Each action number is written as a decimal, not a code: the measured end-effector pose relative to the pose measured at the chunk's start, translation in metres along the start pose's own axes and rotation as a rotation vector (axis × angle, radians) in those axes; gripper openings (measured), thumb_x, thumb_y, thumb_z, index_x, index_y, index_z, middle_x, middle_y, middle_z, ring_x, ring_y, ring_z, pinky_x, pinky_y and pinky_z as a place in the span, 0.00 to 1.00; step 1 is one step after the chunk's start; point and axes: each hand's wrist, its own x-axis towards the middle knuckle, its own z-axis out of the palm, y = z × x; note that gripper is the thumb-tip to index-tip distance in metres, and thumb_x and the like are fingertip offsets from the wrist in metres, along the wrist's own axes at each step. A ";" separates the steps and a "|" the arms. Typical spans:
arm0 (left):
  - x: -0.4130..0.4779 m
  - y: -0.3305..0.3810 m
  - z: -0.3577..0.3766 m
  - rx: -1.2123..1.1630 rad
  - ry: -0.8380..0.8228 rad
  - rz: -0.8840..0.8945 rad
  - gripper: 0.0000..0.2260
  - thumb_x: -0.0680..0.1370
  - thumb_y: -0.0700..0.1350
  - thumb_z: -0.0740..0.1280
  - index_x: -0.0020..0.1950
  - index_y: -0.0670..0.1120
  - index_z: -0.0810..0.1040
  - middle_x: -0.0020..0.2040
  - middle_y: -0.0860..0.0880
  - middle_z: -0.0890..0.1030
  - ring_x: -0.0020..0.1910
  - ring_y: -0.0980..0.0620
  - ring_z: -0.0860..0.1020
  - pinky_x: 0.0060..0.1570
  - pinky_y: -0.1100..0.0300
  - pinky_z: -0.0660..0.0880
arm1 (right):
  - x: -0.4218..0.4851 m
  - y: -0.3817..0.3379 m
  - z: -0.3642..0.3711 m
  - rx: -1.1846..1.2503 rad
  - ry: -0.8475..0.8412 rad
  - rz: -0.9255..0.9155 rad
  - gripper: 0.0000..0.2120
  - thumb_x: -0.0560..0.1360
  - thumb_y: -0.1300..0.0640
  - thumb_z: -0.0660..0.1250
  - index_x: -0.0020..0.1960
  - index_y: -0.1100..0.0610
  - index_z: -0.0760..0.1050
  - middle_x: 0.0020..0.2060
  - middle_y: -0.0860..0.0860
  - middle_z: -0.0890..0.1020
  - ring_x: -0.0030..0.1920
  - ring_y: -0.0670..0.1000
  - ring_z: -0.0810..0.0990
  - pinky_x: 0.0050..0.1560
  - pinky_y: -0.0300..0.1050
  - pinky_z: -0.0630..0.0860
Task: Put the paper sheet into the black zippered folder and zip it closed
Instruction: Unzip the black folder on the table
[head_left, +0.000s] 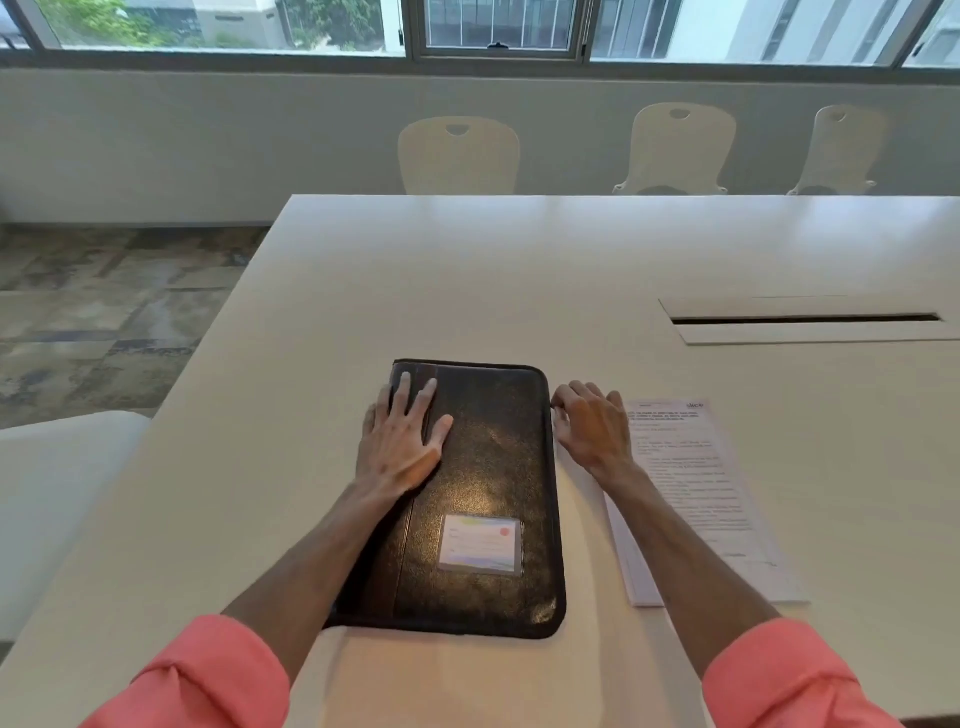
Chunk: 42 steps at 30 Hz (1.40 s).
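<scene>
A black folder (483, 493) lies closed on a white tabletop (467, 270), its grained cover shiny, with a clear pocket holding a pale card (480, 544) near its close end. The left hand (400, 447) rests flat on the folder's left side, its grip spread, fingers apart. The right hand (589, 426) sits at the folder's right edge, fingers curled, fingertips touching the edge near the far corner; what the grip pinches cannot be told. A printed paper sheet (696, 499) lies just right of the folder, partly under the right forearm.
</scene>
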 end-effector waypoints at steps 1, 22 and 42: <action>-0.007 0.000 -0.001 -0.001 -0.019 0.010 0.34 0.85 0.70 0.51 0.89 0.61 0.50 0.90 0.49 0.47 0.89 0.44 0.46 0.86 0.39 0.49 | -0.002 -0.002 0.000 0.003 -0.001 0.010 0.03 0.80 0.57 0.71 0.53 0.52 0.82 0.50 0.48 0.85 0.53 0.53 0.83 0.56 0.54 0.74; -0.031 0.015 -0.003 0.029 0.024 -0.123 0.35 0.83 0.74 0.48 0.88 0.63 0.52 0.90 0.49 0.49 0.89 0.43 0.50 0.86 0.43 0.54 | -0.069 -0.017 -0.023 0.034 -0.049 -0.014 0.05 0.82 0.55 0.69 0.56 0.53 0.81 0.53 0.50 0.85 0.57 0.54 0.83 0.61 0.56 0.72; -0.030 0.028 -0.005 0.026 -0.002 -0.209 0.37 0.84 0.73 0.44 0.90 0.57 0.47 0.90 0.46 0.44 0.89 0.42 0.43 0.87 0.44 0.43 | -0.147 -0.025 -0.053 0.145 -0.124 0.089 0.02 0.78 0.56 0.72 0.49 0.50 0.80 0.47 0.45 0.84 0.50 0.50 0.81 0.56 0.52 0.70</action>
